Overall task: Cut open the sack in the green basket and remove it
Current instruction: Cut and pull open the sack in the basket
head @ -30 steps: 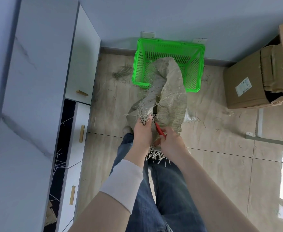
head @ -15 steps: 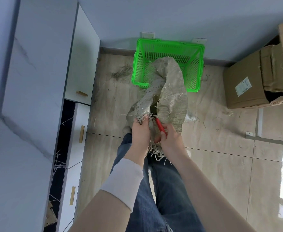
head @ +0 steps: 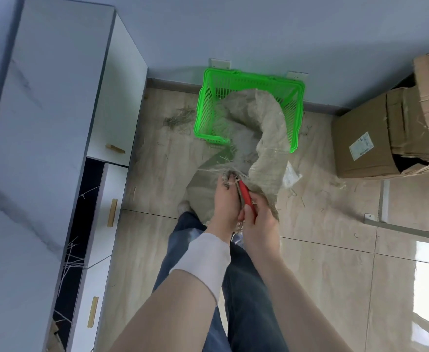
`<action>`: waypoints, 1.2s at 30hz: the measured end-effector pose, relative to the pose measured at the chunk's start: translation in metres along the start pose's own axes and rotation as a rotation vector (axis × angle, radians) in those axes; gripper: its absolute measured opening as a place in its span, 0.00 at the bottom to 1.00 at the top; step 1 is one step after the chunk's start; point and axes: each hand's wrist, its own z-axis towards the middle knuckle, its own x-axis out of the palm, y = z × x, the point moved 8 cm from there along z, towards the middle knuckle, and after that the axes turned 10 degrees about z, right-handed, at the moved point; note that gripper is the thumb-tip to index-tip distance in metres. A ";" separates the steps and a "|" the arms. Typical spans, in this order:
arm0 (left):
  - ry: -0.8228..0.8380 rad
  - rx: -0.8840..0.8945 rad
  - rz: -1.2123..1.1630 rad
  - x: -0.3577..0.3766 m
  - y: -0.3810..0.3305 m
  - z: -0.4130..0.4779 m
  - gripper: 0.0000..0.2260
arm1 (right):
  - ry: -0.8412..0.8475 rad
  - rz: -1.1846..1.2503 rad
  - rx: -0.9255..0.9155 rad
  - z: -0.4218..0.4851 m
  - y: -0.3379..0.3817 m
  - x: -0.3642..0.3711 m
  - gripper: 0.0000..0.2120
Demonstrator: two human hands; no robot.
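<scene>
While the left hand pinches the frayed edge of the sack and the right hand is curled round a red-handled cutter, the cutting looks to me like the step in hand, with the removal not yet done. Both grips are closed: the left on loose weave, the right on the handle. The blade is buried in the fibres, so I cannot tell whether it is a knife or scissors.

To do this well, I'd say the left hand should draw the cloth taut and away from the blade, since slack woven stuff like this will bunch and snag rather than part. Its fingers lie just beside the red handle, so the stroke ought to run away from them, toward the basket. Following one line of the weave should give fewer stray strands.

The basket stands at the far edge of the floor, against the wall. The sack's far end lies inside it and the rest spills over the near rim by the near right corner. Its long axis runs from the basket toward the person, bowing to the right on the way, and the frayed, opened end points at the person's hands.
</scene>
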 end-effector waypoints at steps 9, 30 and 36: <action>-0.079 -0.003 0.014 0.002 -0.018 0.000 0.12 | -0.059 -0.047 -0.107 0.005 0.019 -0.012 0.17; -0.127 -0.012 -0.054 -0.007 -0.028 -0.003 0.11 | 0.043 -0.320 -0.259 0.017 0.051 -0.022 0.29; -0.159 -0.048 -0.016 -0.011 -0.023 -0.003 0.14 | 0.115 -0.272 0.017 0.039 0.030 -0.019 0.21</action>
